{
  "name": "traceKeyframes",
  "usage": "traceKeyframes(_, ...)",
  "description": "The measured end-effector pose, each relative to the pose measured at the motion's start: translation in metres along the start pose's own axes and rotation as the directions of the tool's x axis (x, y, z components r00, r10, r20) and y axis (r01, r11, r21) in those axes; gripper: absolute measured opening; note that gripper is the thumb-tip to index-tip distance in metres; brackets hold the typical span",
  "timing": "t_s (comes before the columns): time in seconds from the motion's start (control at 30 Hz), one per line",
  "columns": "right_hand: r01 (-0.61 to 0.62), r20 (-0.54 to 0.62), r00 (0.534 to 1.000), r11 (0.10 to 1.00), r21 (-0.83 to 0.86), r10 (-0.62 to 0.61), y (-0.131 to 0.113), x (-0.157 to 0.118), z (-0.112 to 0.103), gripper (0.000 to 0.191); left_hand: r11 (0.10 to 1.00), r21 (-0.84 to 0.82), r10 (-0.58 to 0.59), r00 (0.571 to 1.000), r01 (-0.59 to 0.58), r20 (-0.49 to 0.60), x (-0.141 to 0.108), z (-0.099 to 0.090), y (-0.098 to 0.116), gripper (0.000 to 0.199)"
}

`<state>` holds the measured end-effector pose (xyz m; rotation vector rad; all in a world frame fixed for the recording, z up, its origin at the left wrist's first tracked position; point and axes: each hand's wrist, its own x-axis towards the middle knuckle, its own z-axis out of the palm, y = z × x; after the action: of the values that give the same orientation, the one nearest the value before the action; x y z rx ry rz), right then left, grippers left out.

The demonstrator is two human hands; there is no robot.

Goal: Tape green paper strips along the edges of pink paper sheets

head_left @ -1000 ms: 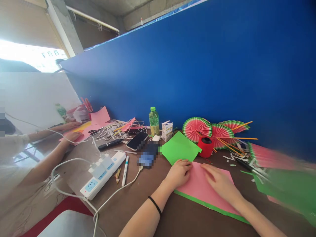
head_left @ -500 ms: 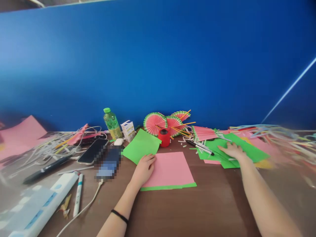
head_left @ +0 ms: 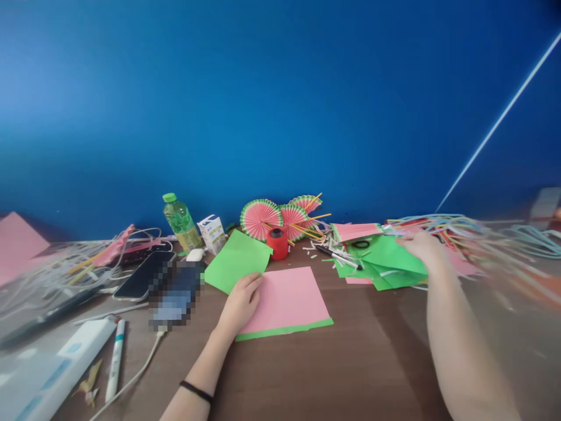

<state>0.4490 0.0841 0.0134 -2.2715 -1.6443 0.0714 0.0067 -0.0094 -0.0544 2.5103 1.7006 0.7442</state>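
My left hand (head_left: 242,301) lies with flat fingers on the left edge of a pink sheet of paper (head_left: 289,298), which has a green strip (head_left: 284,330) along its near edge. Just beyond those fingers is a loose green sheet (head_left: 239,260). Over to the right, my right hand (head_left: 425,248) is at a pile of green paper (head_left: 385,257), its fingers drawn together at the pile's upper edge and seemingly gripping the paper. Blur and the hand itself hide part of that grip. Black scissor-like handles (head_left: 360,244) and a pen (head_left: 337,256) lie on the pile's left side.
Pleated watermelon-coloured fans (head_left: 262,219) stand behind a small red container (head_left: 277,244). A green-capped bottle (head_left: 182,222), a small box (head_left: 212,234), phones (head_left: 146,275), a marker (head_left: 115,359) and a power strip (head_left: 56,368) occupy the left. Tangled strips (head_left: 473,231) lie far right.
My right hand has moved toward the back of the green pile, its spread fingers now drawn together. Pink paper shows where green lay. My left hand stays on the pink sheet; the view has shifted right.
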Motion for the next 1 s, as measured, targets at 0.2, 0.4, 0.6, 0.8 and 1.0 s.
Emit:
traceKeyframes(0.2, 0.107, -0.107, 0.989, 0.990, 0.089, -0.098, -0.044, -0.037, -0.058, 0.026, 0.998, 0.007, 0.059, 0.984, -0.059, -0.167, 0.001, -0.007, 0.017, 0.034)
traceKeyframes(0.4, 0.245, -0.101, 0.967, 0.961, 0.131, -0.233, -0.111, -0.067, -0.051, 0.028, 0.988, -0.089, 0.116, 0.984, -0.129, -0.135, 0.016, -0.007, 0.066, 0.045)
traceKeyframes(0.6, 0.374, 0.125, 0.914, 0.920, 0.116, -0.387, -0.138, -0.087, -0.028, 0.027, 0.972, 0.074, 0.232, 0.956, -0.222, -0.178, 0.046, 0.003, 0.107, 0.058)
traceKeyframes(0.8, 0.459, 0.337, 0.773, 0.841, 0.288, -0.537, -0.134, -0.073, -0.012, 0.043, 0.988, 0.018, 0.155, 0.984, -0.154, -0.084, 0.056, 0.014, 0.105, 0.035)
traceKeyframes(1.0, -0.137, 0.158, 0.978, 0.991, -0.010, 0.137, -0.035, -0.013, 0.020, 0.055, 0.915, -0.258, -0.340, 0.937, 0.310, -0.082, 0.059, -0.014, 0.076, 0.032)
